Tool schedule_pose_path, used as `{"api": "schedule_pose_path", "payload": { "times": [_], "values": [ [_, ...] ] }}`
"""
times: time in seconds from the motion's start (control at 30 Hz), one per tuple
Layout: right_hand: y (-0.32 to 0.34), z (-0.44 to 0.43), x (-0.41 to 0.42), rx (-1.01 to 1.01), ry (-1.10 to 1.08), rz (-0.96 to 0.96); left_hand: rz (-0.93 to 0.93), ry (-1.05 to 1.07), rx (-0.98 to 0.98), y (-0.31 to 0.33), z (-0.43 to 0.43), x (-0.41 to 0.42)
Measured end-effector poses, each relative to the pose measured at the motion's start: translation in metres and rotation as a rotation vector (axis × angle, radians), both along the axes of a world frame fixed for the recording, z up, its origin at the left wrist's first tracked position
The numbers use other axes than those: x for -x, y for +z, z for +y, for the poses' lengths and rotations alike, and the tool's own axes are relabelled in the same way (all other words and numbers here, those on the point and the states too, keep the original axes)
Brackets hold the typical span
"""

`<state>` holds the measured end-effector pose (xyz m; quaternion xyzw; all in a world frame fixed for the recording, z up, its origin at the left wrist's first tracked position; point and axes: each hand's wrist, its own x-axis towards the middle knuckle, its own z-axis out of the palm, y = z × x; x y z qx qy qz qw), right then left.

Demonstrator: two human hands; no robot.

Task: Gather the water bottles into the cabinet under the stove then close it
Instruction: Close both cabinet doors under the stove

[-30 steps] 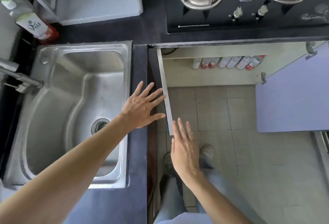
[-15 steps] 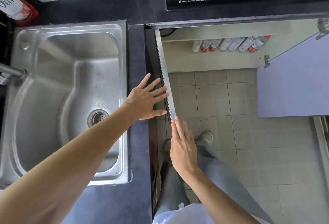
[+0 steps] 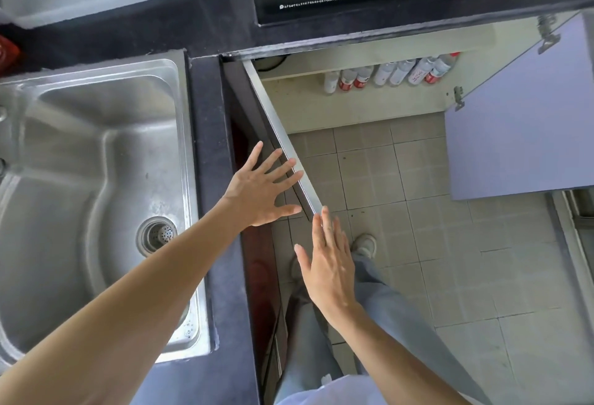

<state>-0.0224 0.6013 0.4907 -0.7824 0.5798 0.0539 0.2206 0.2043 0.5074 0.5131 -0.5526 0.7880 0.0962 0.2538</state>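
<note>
L hand [image 3: 261, 191], fingers flat, has pushed cabinet door [image 3: 283, 145] further shut.

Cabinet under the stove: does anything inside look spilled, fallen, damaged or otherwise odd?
Nothing stands out. The water bottles stand in a row at the back of the cabinet, none fallen, no puddle visible. The left door and the right door are open, which only means that closing is not yet done.
</note>
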Motion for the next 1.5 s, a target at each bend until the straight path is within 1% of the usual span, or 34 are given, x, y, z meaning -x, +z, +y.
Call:
{"api": "schedule_pose_path", "payload": {
  "times": [0.2,0.5,0.67,0.8,0.9,1.0,1.3,1.5],
  "values": [
    [-0.005,-0.035,0.015,0.074,-0.100,0.029,0.040,-0.007,0.009,-0.007,-0.028,0.027],
    [-0.012,-0.101,0.047,0.125,-0.207,0.030,0.092,0.032,-0.012,-0.014,-0.075,0.060],
    [-0.018,-0.143,0.065,0.124,-0.223,-0.019,0.110,0.073,0.000,-0.021,-0.104,0.080],
    [-0.023,-0.180,0.081,0.127,-0.209,-0.056,0.188,0.176,0.036,-0.031,-0.123,0.096],
    [-0.028,-0.207,0.093,0.141,-0.200,-0.118,0.224,0.264,0.065,-0.038,-0.135,0.109],
    [-0.034,-0.233,0.104,0.149,-0.165,-0.126,0.253,0.343,0.082,-0.045,-0.147,0.123],
    [-0.042,-0.314,0.122,0.144,-0.058,-0.179,0.300,0.512,0.147,-0.055,-0.195,0.151],
    [-0.042,-0.358,0.127,0.144,0.007,-0.191,0.296,0.608,0.161,-0.056,-0.224,0.162]
  ]
}}
